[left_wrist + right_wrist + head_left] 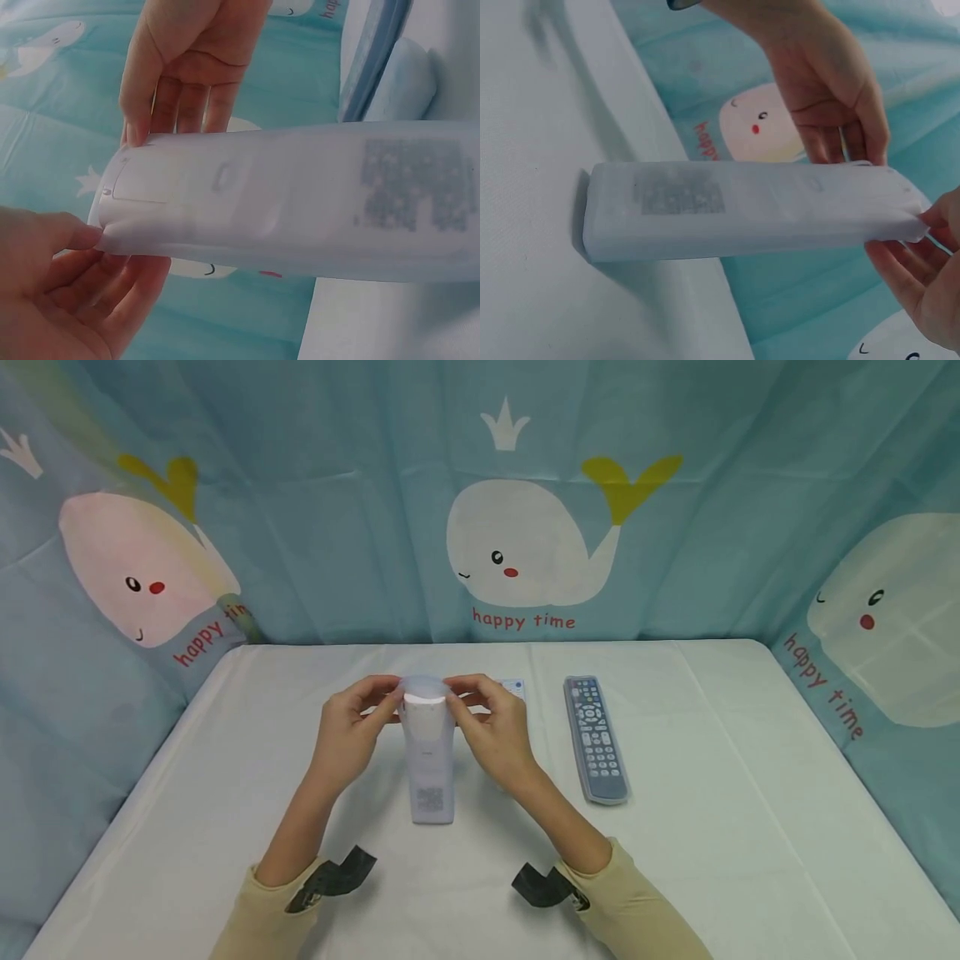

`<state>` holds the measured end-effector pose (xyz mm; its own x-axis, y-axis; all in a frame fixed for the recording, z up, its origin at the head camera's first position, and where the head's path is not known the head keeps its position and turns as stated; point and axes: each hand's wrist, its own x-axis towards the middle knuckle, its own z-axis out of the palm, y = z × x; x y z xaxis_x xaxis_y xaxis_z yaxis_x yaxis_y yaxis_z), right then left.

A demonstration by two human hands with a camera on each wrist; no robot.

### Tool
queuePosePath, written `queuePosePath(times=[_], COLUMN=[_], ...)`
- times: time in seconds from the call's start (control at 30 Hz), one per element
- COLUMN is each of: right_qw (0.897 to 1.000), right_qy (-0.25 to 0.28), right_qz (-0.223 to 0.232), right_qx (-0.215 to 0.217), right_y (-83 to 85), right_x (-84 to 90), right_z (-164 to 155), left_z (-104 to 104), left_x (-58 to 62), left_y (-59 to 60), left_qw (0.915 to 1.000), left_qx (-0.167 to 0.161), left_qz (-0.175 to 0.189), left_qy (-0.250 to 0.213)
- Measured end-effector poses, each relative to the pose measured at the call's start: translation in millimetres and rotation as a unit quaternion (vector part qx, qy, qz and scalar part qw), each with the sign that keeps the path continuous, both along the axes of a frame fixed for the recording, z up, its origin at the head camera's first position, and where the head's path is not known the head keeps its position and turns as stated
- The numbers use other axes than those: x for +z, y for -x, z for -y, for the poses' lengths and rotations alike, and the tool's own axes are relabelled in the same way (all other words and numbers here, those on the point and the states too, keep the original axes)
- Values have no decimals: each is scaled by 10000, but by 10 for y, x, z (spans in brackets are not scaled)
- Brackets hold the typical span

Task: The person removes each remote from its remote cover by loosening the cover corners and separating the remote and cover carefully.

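A white remote control (429, 760) in a translucent sleeve stands tilted in front of me, its back with a printed code patch (416, 184) towards me. My left hand (348, 731) pinches the sleeve's upper end at its left edge between thumb and fingers. On the opposite edge, my right hand (498, 731) pinches the same end. The sleeve's mouth (423, 685) shows between the two thumbs. In the right wrist view the lower end (604, 214) is down at the white cloth.
To the right lies a grey-blue remote control (597, 739) in a clear cover, buttons up. Partly hidden behind my right hand is a pale item with blue marks (514, 687). A white cloth (712, 827) covers the table, and a blue whale-print curtain (360, 560) hangs round it.
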<state>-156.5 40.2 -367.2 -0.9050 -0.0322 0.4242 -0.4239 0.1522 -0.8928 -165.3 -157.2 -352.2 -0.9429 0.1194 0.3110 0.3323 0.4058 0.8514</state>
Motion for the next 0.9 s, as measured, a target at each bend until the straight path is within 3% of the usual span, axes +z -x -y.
queuePosePath(times=[0.37,0.9], right_qw=[9998,9987], right_qy=[193,416], right_qz=[63,275], right_qx=[-67,105], right_y=[-18,5], right_x=[-5,-8], right_z=[14,-2], left_z=[100,119], left_x=[-9,-9], left_y=[47,79], left_qw=[9942,9862], left_qx=[-630,-570], left_qz=[607,1237], left_qy=[-622,-945])
